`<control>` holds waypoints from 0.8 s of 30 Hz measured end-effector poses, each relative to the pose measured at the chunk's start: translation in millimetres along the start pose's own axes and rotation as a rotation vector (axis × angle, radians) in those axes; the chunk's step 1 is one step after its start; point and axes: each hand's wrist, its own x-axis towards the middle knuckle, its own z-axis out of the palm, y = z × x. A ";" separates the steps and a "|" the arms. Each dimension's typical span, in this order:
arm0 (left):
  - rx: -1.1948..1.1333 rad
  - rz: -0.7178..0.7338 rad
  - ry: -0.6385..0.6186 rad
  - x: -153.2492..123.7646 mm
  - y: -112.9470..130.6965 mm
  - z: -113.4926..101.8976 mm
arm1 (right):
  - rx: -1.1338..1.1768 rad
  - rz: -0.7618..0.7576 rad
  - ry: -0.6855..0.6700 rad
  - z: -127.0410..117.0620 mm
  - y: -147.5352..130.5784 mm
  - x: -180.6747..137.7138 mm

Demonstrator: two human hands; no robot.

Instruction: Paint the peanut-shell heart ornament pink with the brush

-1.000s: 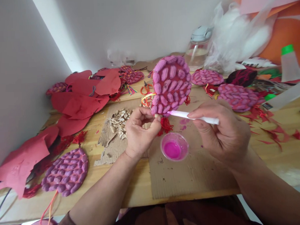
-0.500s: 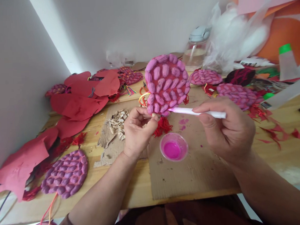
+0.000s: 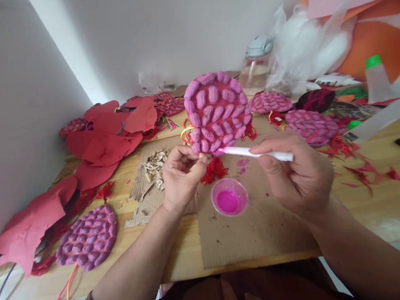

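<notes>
My left hand [image 3: 184, 173] pinches the lower edge of a round plaque [image 3: 218, 111] held upright, its red face covered with pink-painted peanut shells. A red tassel [image 3: 216, 169] hangs below it and a yellow cord [image 3: 186, 135] loops at its left side. Between the thumb and fingers of my right hand [image 3: 294, 172] is a slim white brush pen [image 3: 256, 153]. Its pink tip touches or nearly touches the bottom edge of the plaque. Under both hands, a clear plastic cup [image 3: 245, 205] holds bright pink paint [image 3: 227, 202] on a cardboard sheet [image 3: 257, 240].
Loose peanut shells [image 3: 152, 169] lie on cardboard at the left. Red paper pieces [image 3: 110, 140] and another shell-covered plaque [image 3: 87, 239] are further left. More plaques [image 3: 311, 126], a lidded jar [image 3: 258, 63], a plastic bag [image 3: 304, 43] and a green-capped bottle [image 3: 377, 78] stand or lie at right.
The plaque and both hands sit slightly further left in view, as the whole scene has shifted a little. The pen tip stays at the plaque's bottom edge, and both grips are unchanged.
</notes>
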 end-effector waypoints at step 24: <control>-0.048 -0.064 0.026 1.7 -4.1 -4.0 | 0.003 -0.020 0.010 0.1 -2.1 0.5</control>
